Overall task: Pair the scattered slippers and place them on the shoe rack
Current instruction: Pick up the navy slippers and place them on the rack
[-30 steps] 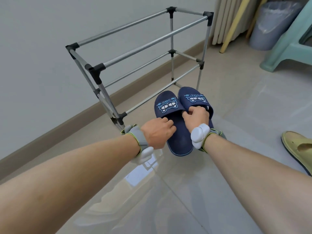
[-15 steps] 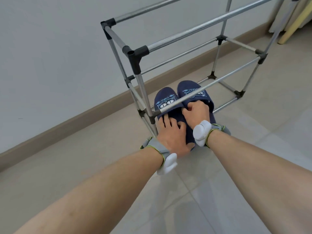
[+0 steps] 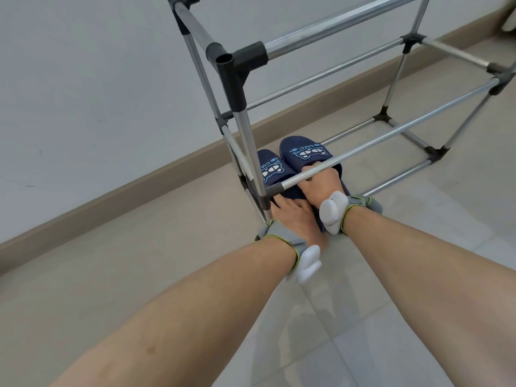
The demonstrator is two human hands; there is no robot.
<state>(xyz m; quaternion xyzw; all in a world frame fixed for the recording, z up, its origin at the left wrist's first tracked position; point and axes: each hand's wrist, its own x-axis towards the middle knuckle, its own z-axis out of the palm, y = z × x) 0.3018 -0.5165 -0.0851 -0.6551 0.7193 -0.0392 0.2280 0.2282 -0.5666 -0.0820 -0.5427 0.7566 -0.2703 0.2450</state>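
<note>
Both navy slippers (image 3: 296, 160) sit side by side under the shoe rack (image 3: 332, 160) front rail. Right hand (image 3: 321, 185) clutches one slipper's opening; left hand (image 3: 290, 219) presses flat, fingers extended.

- A plain pale grey wall (image 3: 83, 79) is seen across the left and upper part of the view.
- A brown skirting board (image 3: 125, 188) is run along its foot, slanting up to the right.
- The floor (image 3: 418, 331) is laid with large glossy pale tiles, on which soft light is reflected.
</note>
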